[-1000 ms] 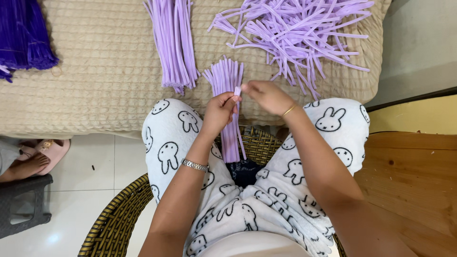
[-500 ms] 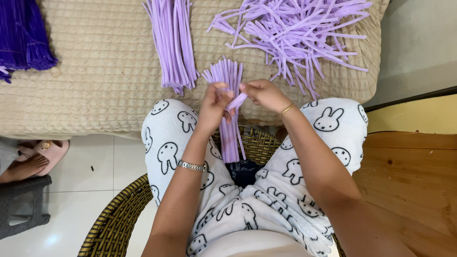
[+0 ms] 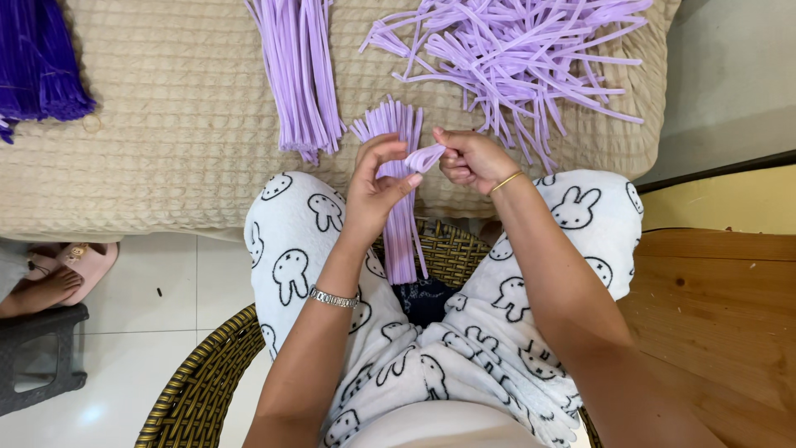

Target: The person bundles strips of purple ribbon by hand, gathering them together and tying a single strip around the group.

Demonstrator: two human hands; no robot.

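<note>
- a short lilac fuzzy strip, bent into a loop (image 3: 424,156), is pinched between thumb and fingertips of the left hand (image 3: 375,189) and the right hand (image 3: 469,159); both hands are closed on it, held just above the lap.
- a bunch of lilac fuzzy stems (image 3: 400,191) is trapped behind the left hand, upper end fanned over the bed edge, lower end hanging between the knees.
- risk: the loop could spring open if either pinch is eased, as the strip looks stiff & bent under tension.
- risk: the bunch looks loosely held; w/ a slack left hand, stems could slide down onto the woven wicker chair (image 3: 199,390) or the white tiled floor (image 3: 166,282).
- room: the beige quilted bed cover (image 3: 182,124) is crowded ahead by a neat lilac stem bundle (image 3: 300,75) & a loose scattered pile of lilac strips (image 3: 522,58); bare cover is left between the neat bundle & a dark purple bundle (image 3: 37,58).
- a wooden surface (image 3: 713,307) lies near the right elbow, limiting sideways swing.
</note>
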